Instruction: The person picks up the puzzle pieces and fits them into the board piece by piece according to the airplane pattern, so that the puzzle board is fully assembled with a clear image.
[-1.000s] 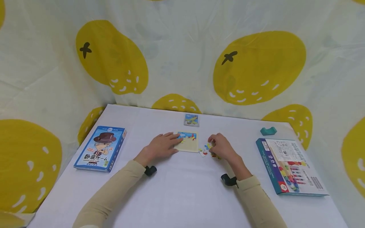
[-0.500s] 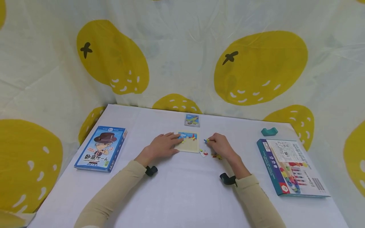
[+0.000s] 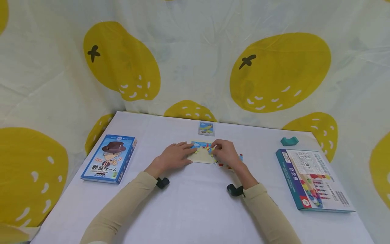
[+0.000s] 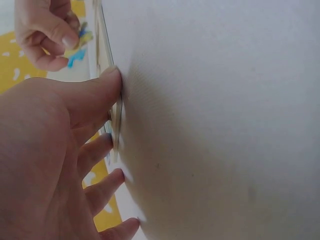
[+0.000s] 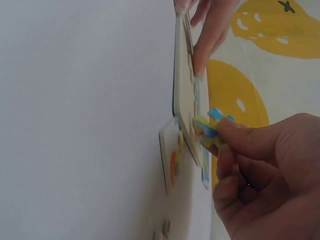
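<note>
A small jigsaw puzzle board lies on the white table, with a blue sky strip and a bit of red and yellow filled in along its far side. My left hand rests on its left part, fingers extended, the thumb at the near edge. Between thumb and fingers, my right hand pinches a blue and yellow puzzle piece over the board's right side. A white piece with an orange-red patch lies against the board's corner. More loose pieces are partly hidden behind the right hand.
A small airplane picture card lies beyond the board. To the left is a blue game box. On the right are a larger white and teal box and a teal curved block. A fruit-print curtain hangs behind the table.
My right hand has picked up the blue and yellow puzzle piece from the loose ones and carried it left over the board. The left hand stays on the board.
</note>
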Motion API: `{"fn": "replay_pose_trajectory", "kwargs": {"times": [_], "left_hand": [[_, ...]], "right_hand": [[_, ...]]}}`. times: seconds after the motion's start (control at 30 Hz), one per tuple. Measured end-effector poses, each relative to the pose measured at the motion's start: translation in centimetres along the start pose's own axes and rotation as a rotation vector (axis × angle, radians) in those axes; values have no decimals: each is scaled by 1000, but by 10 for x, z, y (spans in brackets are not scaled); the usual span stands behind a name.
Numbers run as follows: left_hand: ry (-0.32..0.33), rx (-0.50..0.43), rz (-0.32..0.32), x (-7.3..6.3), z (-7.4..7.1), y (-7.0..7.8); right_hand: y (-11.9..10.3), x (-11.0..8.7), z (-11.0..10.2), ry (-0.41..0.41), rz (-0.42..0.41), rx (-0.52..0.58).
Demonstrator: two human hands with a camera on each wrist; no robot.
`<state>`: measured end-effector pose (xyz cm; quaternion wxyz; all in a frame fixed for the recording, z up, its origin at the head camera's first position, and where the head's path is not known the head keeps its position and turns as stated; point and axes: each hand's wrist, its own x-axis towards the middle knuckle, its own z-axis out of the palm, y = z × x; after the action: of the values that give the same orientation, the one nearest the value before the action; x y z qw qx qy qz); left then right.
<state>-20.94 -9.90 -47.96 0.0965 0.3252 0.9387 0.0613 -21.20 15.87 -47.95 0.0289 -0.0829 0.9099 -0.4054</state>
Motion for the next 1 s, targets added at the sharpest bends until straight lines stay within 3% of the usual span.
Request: {"fn": "replay_pose_trajectory", "kwargs": {"times": [0.23,0.53,0.83,1.0], "left_hand": [[3,3,0,3,3,-2],[6,24,-10,6,11,-8],[-2,21,-12,6,8,-5],[3,21,-17,6,9,-5]], "right_hand": [[-5,10,15,9,50,137],[-9,19,29,23,80,175],[-20,21,35,13,130,137],[-27,27,36,7,144,40]]}}
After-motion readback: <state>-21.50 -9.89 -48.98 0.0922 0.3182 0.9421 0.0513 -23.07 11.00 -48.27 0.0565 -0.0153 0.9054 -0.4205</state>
